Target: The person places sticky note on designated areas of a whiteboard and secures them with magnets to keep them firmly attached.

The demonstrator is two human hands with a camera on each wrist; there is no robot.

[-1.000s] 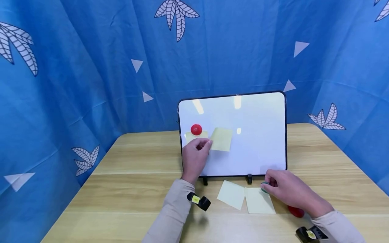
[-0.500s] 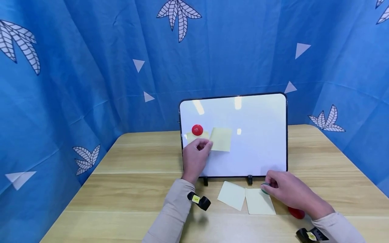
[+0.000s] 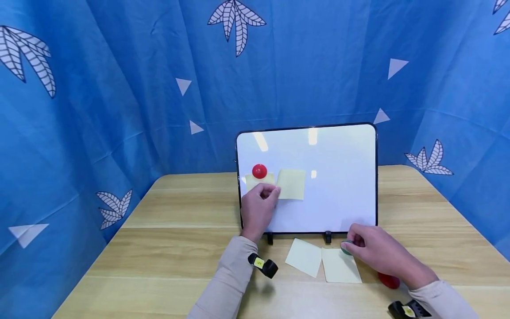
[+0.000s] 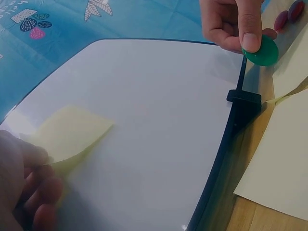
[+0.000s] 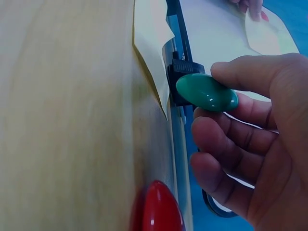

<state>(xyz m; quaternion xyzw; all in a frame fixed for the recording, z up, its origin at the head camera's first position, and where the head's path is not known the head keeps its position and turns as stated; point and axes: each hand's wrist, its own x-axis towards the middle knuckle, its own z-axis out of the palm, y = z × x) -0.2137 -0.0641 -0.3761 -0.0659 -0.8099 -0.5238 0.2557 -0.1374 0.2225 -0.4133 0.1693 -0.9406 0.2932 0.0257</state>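
My left hand (image 3: 259, 210) pinches the left edge of a pale yellow sticky note (image 3: 291, 184) against the whiteboard (image 3: 338, 177). Beside it, a red round magnet (image 3: 259, 171) sits over the top of another yellow note (image 3: 255, 180), whose lower part is behind the hand. Between thumb and fingers, my right hand (image 3: 378, 249) holds a green round magnet (image 5: 207, 92) above the table, near the board's lower right corner. Under that hand two loose yellow notes, one on the left (image 3: 304, 257) and one on the right (image 3: 340, 266), lie side by side.
A red magnet (image 3: 388, 280) rests on the wooden table (image 3: 179, 252) below the right wrist. Black feet (image 3: 328, 237) hold the whiteboard upright. Behind the table hangs a blue curtain (image 3: 311, 79) with leaf prints.
The view has shifted slightly. Both hands stay nearly still, the left still at the note on the board and the right still with the green magnet.
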